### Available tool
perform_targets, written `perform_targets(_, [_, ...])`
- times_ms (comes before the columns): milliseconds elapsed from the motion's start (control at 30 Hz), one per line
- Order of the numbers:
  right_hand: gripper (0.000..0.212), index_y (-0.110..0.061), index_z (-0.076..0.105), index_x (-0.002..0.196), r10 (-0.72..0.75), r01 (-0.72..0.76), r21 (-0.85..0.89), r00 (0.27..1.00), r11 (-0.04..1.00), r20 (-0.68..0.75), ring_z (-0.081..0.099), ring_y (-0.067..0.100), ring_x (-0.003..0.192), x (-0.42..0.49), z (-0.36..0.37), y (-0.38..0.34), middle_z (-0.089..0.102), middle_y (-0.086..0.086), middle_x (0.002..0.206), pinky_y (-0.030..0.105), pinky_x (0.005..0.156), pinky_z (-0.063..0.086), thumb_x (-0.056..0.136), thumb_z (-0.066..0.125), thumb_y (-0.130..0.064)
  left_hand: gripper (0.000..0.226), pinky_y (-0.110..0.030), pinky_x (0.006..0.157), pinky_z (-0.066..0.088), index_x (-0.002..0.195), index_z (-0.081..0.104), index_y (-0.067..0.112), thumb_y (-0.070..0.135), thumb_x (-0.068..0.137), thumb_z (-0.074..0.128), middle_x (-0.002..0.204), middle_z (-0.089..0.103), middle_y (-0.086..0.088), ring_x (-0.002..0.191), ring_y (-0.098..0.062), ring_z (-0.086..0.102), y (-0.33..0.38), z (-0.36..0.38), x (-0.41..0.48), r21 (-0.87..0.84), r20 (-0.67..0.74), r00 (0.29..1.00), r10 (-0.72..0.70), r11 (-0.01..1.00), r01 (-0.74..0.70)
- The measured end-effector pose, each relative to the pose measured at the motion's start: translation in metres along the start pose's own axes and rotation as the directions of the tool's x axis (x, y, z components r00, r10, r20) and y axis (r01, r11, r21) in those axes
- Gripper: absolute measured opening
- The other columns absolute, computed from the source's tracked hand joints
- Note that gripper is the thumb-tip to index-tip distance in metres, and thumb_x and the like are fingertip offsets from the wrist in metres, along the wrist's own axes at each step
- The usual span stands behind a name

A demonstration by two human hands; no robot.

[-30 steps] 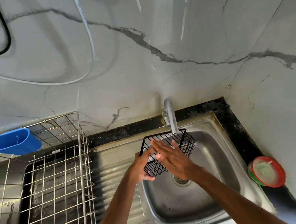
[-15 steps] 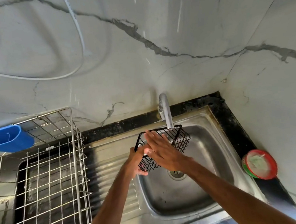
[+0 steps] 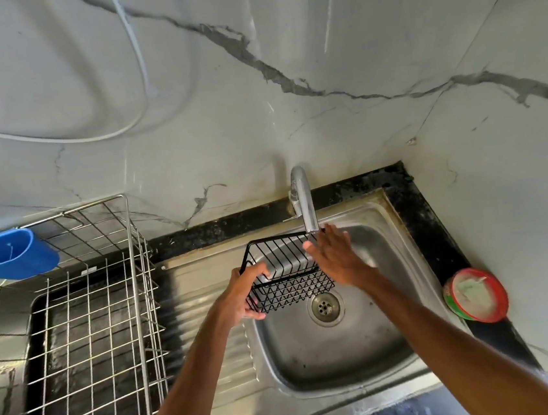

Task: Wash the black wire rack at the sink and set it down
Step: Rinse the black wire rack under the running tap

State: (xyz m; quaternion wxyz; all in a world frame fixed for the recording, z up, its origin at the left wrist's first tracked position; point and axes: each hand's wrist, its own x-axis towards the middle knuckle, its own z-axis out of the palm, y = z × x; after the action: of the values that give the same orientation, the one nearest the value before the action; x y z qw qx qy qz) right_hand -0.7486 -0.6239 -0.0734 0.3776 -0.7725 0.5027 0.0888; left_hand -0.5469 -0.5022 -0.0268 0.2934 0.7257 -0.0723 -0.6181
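Holding the rack (image 3: pixel 285 275) just below the tap (image 3: pixel 304 204) with only your left hand (image 3: pixel 241 297) curled round its end, your right hand (image 3: pixel 337 259) flat and straight-fingered against the other end, you risk wet wire slipping and clattering into the sink (image 3: pixel 365 349).

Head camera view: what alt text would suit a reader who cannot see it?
A person's left hand grips a black wire rack over a steel sink while the flat right hand touches its right end below the tap.
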Motion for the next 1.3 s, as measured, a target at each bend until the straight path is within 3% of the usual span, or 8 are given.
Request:
perform_targets(267, [0.070,-0.020,-0.010,0.159,-0.358,0.361,-0.074,0.933,0.930,0.043,-0.015,0.012,0.153,-0.016,0.015,-0.058,-0.015,-0.001,0.167,0.041,0.126,-0.005,0.104,0.007,-0.060,0.080,-0.055,0.077,0.064,0.141,0.042,0.019,0.043,0.078,0.084,0.157,0.030,-0.024,0.112,-0.045,0.054,-0.001,0.002,-0.003,-0.095,-0.064,0.995,-0.076,0.993,0.070])
perform_targets(367, [0.054,-0.013,0.018,0.159,-0.308,0.309,-0.184,0.951,0.933,0.031,0.020,0.025,0.152,-0.006,-0.010,-0.041,0.016,0.011,0.167,0.049,0.124,0.020,0.110,0.025,-0.035,0.050,-0.064,0.092,0.058,0.120,0.055,0.022,0.035,0.080,0.082,0.164,0.017,-0.021,0.128,-0.053,0.045,-0.001,-0.001,-0.009,-0.184,0.003,0.995,-0.104,0.978,0.103])
perform_targets(467, [0.047,-0.008,0.037,0.152,-0.270,0.265,-0.243,0.963,0.933,0.015,0.057,0.031,0.124,0.007,-0.027,-0.019,0.056,0.020,0.138,0.052,0.107,0.043,0.107,0.043,-0.019,0.073,-0.069,0.090,0.056,0.127,0.051,0.025,0.038,0.067,0.091,0.167,0.007,-0.018,0.138,-0.061,0.034,0.002,0.001,-0.010,-0.286,0.058,0.988,-0.147,0.945,0.157])
perform_targets(633, [0.045,-0.006,0.042,0.149,-0.240,0.229,-0.220,0.970,0.948,-0.026,0.037,0.030,0.145,0.024,-0.039,0.007,0.040,0.015,0.155,0.052,0.117,0.034,0.108,0.041,-0.024,0.146,-0.070,0.082,0.058,0.149,0.038,0.034,0.045,0.019,0.102,0.167,0.006,-0.022,0.133,-0.066,0.037,0.003,0.006,-0.005,-0.258,0.089,0.985,-0.149,0.952,0.167])
perform_targets(800, [0.051,-0.013,0.030,0.156,-0.093,0.087,-0.081,0.993,0.993,-0.067,0.019,0.020,0.154,0.018,-0.038,0.011,0.027,0.008,0.164,0.045,0.126,0.011,0.111,0.021,-0.035,0.113,-0.067,0.079,0.060,0.141,0.040,0.035,0.050,0.044,0.096,0.164,0.009,-0.029,0.129,-0.066,0.042,0.009,0.008,-0.008,-0.197,0.135,0.978,-0.162,0.962,0.186])
perform_targets(1033, [0.044,-0.011,0.056,0.133,-0.190,0.197,0.008,0.953,0.980,-0.235,0.045,0.027,0.131,-0.020,-0.022,-0.027,0.055,0.012,0.131,0.052,0.114,0.036,0.109,0.032,-0.039,0.117,-0.064,0.083,0.061,0.156,0.030,0.033,0.062,0.059,0.089,0.155,0.025,-0.032,0.116,-0.062,0.053,0.030,0.013,-0.007,-0.125,0.179,0.966,-0.188,0.969,0.212])
perform_targets(1200, [0.065,-0.010,0.011,0.161,-0.316,0.316,-0.038,0.924,0.948,-0.215,0.014,0.026,0.153,-0.049,-0.003,-0.063,0.023,0.015,0.164,0.044,0.126,0.009,0.108,0.026,-0.045,0.107,-0.061,0.078,0.062,0.150,0.036,0.028,0.077,0.065,0.080,0.166,0.014,-0.027,0.125,-0.061,0.051,0.041,0.022,-0.007,-0.037,0.180,0.967,-0.181,0.981,0.191])
perform_targets(1300, [0.067,-0.009,-0.002,0.160,-0.439,0.417,-0.149,0.879,0.897,-0.186,-0.007,0.019,0.155,-0.047,0.011,-0.065,-0.003,0.010,0.168,0.037,0.127,-0.001,0.109,0.022,-0.045,0.142,-0.060,0.070,0.062,0.151,0.037,0.027,0.086,0.030,0.080,0.169,0.012,-0.025,0.132,-0.063,0.045,0.042,0.021,-0.009,-0.028,0.207,0.959,-0.191,0.979,0.201])
